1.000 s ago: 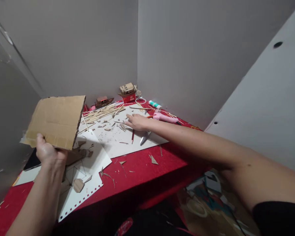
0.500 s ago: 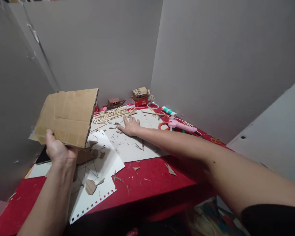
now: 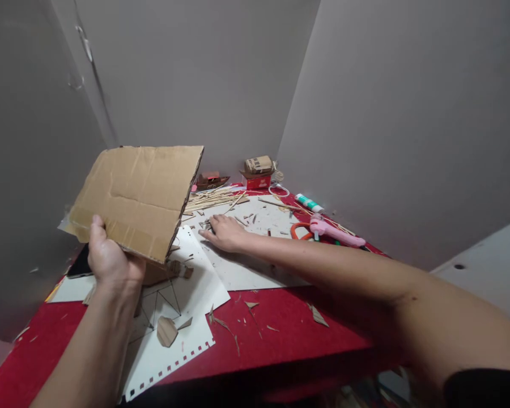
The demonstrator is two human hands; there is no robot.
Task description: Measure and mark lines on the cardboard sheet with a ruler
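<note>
My left hand (image 3: 113, 258) grips a piece of brown cardboard (image 3: 140, 192) by its lower edge, thumb on the face toward me, and holds it tilted above the table. My right hand (image 3: 224, 232) lies palm down on the white board (image 3: 246, 272), fingers spread, touching small cardboard scraps (image 3: 208, 224). Below the cardboard is a sheet of white paper (image 3: 199, 300) with drawn lines and punched holes along one edge. An eight-sided bit of cardboard (image 3: 167, 331) rests on that sheet.
Thin wooden sticks (image 3: 215, 198) lie behind my right hand. Two model boats, one brown (image 3: 211, 180) and one on a red box (image 3: 259, 181), stand by the wall. Rightward are orange-handled scissors (image 3: 300, 230), a pink glue gun (image 3: 335, 231) and a green-and-white tube (image 3: 309, 203).
My right hand has drawn back a little across the board toward me, among the scraps. The cardboard in my left hand has shifted slightly right, and the view has turned left.
</note>
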